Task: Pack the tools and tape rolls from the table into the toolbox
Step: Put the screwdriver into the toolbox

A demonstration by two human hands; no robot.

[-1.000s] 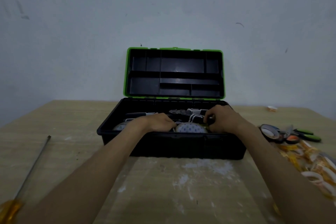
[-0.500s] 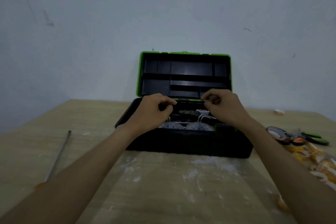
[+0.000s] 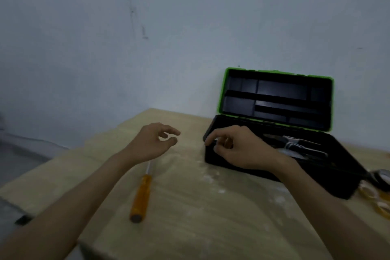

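The black toolbox [image 3: 329, 181] stands open at the right, its green-edged lid [image 3: 274, 99] upright against the wall. Several grey and black tools [image 3: 295, 145] lie inside it. A screwdriver [image 3: 140, 196] with an orange handle lies on the wooden table [image 3: 190, 217], left of the box. Its metal shaft runs up under my left hand [image 3: 154, 143], which hovers open just above it with fingers apart. My right hand [image 3: 238, 148] is at the box's left end with fingers curled; blur hides whether it holds anything. Tape rolls [image 3: 373, 194] lie at the far right.
A black tape roll [image 3: 382, 177] sits beside the box's right end. The table's left edge and near-left corner [image 3: 80, 243] drop off to the floor. A plain wall stands right behind the table and box.
Both hands have left the middle of the box. My left hand moved left over the screwdriver and opened; my right hand moved to the box's left end. The view swung left.
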